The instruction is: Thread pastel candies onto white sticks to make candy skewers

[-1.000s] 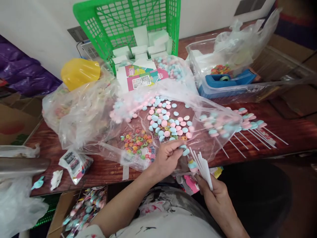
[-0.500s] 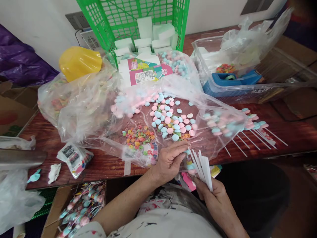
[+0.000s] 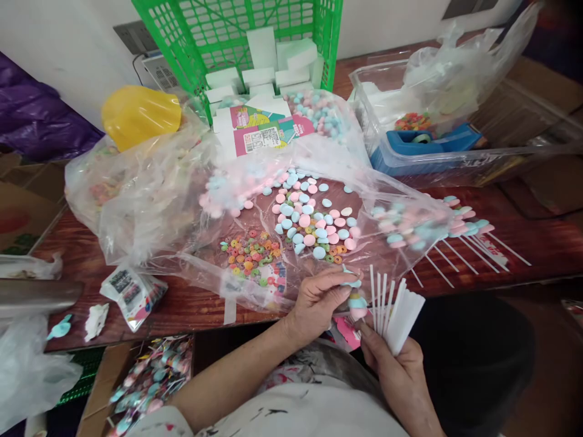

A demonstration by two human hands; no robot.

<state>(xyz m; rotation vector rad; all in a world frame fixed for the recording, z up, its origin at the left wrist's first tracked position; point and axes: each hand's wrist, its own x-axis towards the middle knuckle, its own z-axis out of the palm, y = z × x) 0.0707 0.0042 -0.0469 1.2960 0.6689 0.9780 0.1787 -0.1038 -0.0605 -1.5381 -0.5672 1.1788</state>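
My left hand (image 3: 319, 300) is closed in a pinch on a light blue candy disc (image 3: 351, 281) at the table's near edge. Right beside it my right hand (image 3: 392, 358) grips a fan of white sticks (image 3: 395, 306); one stick carries a stack of blue and pink candy discs (image 3: 357, 303) just under the pinched disc. Loose pink and blue candy discs (image 3: 314, 218) and small coloured candy rings (image 3: 250, 255) lie on clear plastic sheeting (image 3: 182, 200) in front of my hands.
Finished candy sticks (image 3: 437, 227) lie in a row at the right. Behind stand a green crate (image 3: 246, 36) holding white foam blocks, a clear bin (image 3: 455, 121) with a blue tape dispenser, a yellow bag (image 3: 139, 115). A cardboard box of wrapped candy sticks (image 3: 146, 379) sits below left.
My left hand drew back from the candy pile toward my right hand with a blue disc. The white sticks in my right hand spread into a wider fan and tilted right.
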